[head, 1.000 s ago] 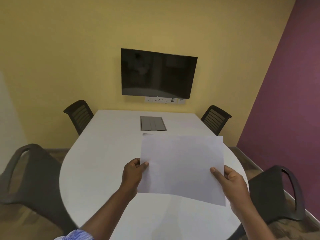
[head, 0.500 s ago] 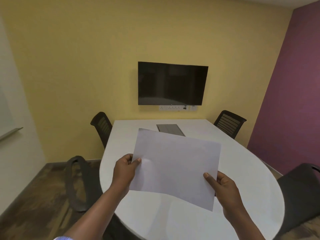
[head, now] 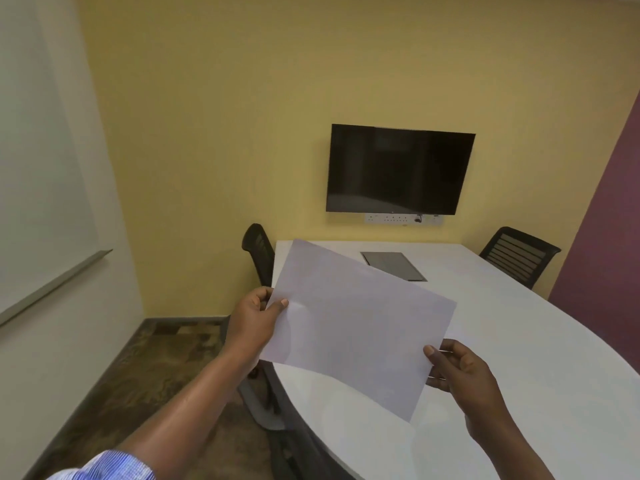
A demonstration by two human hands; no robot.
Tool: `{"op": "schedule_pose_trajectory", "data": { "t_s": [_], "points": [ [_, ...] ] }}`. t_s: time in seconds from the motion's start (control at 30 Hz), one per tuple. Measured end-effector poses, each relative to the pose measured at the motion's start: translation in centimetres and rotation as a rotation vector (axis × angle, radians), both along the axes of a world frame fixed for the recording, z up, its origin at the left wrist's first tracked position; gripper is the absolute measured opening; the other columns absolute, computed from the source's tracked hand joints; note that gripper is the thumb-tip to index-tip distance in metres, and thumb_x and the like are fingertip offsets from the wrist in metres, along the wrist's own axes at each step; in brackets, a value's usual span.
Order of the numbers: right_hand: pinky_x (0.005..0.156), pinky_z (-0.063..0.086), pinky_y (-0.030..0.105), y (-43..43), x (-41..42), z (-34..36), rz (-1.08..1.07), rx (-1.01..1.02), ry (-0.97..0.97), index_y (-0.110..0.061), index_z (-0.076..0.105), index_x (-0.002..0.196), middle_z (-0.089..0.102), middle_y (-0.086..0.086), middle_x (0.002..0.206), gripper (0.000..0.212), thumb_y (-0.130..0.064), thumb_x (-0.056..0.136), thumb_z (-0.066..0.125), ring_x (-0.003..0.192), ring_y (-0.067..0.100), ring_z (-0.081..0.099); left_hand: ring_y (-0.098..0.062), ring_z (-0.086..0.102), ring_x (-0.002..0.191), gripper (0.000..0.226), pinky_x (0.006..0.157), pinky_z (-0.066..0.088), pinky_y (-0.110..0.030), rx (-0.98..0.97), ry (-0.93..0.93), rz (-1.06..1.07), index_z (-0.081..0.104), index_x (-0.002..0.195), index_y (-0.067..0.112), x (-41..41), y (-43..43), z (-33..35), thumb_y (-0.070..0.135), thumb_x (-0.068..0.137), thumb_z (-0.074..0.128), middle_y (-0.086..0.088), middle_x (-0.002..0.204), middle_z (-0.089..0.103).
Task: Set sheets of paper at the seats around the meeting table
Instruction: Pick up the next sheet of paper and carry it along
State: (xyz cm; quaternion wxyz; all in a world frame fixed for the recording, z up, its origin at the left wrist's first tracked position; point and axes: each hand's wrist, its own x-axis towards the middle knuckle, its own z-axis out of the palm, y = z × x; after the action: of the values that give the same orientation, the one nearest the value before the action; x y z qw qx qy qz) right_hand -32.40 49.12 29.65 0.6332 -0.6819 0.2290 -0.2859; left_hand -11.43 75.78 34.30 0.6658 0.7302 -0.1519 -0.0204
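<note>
Your left hand & right hand each pinch an opposite edge of the paper sheet, thumbs on top, prob. for a flat, unbent carry. It hangs in the air over the table's left edge, not yet laid. Far-left chair & far-right chair: no paper visible at either.

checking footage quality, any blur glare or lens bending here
Head view: wide-angle lens bows the yellow wall's left edge; soft light, white paper sheet casts a faint shadow on the white oval table; black wall screen shows dim reflections, no glare.
</note>
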Motion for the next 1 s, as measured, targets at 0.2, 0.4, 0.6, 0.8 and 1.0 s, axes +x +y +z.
{"op": "schedule_pose_trajectory", "data": {
  "t_s": [0.2, 0.4, 0.6, 0.8, 1.0],
  "points": [
    [0.078, 0.059, 0.041, 2.8, 9.8, 1.3, -0.116, -0.107, -0.051, -0.028, 0.065, 0.11, 0.076, 0.0, 0.103, 0.022, -0.032, 0.09, 0.073, 0.098, 0.023, 0.072, -0.025, 0.074, 0.087, 0.005, 0.083, 0.06, -0.052, 0.048, -0.083, -0.02, 0.073, 0.095, 0.021, 9.2, 3.8, 2.0, 0.023, 0.094, 0.069, 0.003, 0.093, 0.078],
    [0.096, 0.05, 0.037, 5.2, 20.4, 3.8, -0.165, -0.533, 0.031, -0.03, 0.053, 0.135, 0.06, -0.01, 0.134, 0.063, -0.058, 0.08, 0.069, 0.122, 0.013, 0.057, -0.022, 0.073, 0.084, 0.008, 0.079, 0.06, -0.05, 0.185, -0.206, -0.081, 0.072, 0.092, 0.023, 19.6, 6.6, 3.9, 0.027, 0.096, 0.066, 0.003, 0.09, 0.077],
    [0.099, 0.049, 0.035, 8.4, 30.4, 7.5, 0.023, -0.7, 0.029, -0.032, 0.051, 0.138, 0.06, -0.014, 0.134, 0.071, -0.064, 0.077, 0.069, 0.122, 0.007, 0.056, -0.018, 0.07, 0.082, 0.013, 0.07, 0.054, -0.038, 0.3, -0.335, -0.122, 0.07, 0.087, 0.022, 27.7, 7.6, 5.7, 0.025, 0.097, 0.063, 0.006, 0.086, 0.074],
    [0.092, 0.055, 0.031, 10.9, 41.0, 9.5, 0.106, -0.604, -0.016, -0.037, 0.055, 0.133, 0.07, -0.017, 0.117, 0.053, -0.05, 0.084, 0.073, 0.11, 0.002, 0.065, -0.015, 0.068, 0.082, 0.011, 0.069, 0.05, -0.031, 0.34, -0.42, -0.184, 0.07, 0.087, 0.02, 37.0, 7.9, 6.0, 0.022, 0.096, 0.063, 0.007, 0.086, 0.073],
    [0.089, 0.061, 0.037, 13.6, 51.6, 9.1, 0.062, -0.563, -0.006, -0.035, 0.066, 0.12, 0.076, -0.014, 0.103, 0.033, -0.037, 0.088, 0.074, 0.098, 0.001, 0.071, -0.005, 0.064, 0.078, 0.011, 0.064, 0.045, -0.018, 0.359, -0.51, -0.265, 0.07, 0.088, 0.02, 48.4, 9.2, 5.8, 0.021, 0.097, 0.063, 0.01, 0.085, 0.072]
  ]
}}
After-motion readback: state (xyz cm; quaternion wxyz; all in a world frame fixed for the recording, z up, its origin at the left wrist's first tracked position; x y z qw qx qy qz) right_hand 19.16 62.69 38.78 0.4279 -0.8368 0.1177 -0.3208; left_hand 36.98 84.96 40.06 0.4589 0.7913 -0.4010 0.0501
